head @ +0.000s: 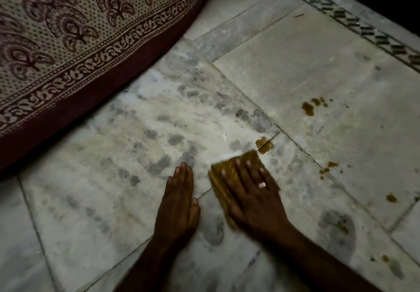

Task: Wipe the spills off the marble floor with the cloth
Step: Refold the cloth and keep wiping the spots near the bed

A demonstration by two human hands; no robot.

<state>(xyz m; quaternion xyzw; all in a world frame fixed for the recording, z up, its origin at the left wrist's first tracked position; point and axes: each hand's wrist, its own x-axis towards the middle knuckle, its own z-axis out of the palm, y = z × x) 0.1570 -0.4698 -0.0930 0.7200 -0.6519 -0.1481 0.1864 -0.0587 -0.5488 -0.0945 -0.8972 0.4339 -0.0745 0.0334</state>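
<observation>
A folded yellow-brown cloth (218, 178) lies flat on the grey-veined marble floor (127, 155), pressed down by my right hand (252, 191), fingers spread, a ring on one finger. My left hand (179, 203) rests flat on the floor just left of the cloth, fingers together, holding nothing. A brown spill (264, 145) sits on a tile joint just beyond the cloth's far corner. More brown spots lie to the right: a cluster (312, 106) further away, small drops (329, 166), one drop (391, 198) and a faint one (385, 258).
A patterned maroon-and-cream bedcover (68, 48) hangs down to the floor at the upper left. A dark inlaid border strip (354, 22) runs diagonally across the upper right, with darkness beyond it.
</observation>
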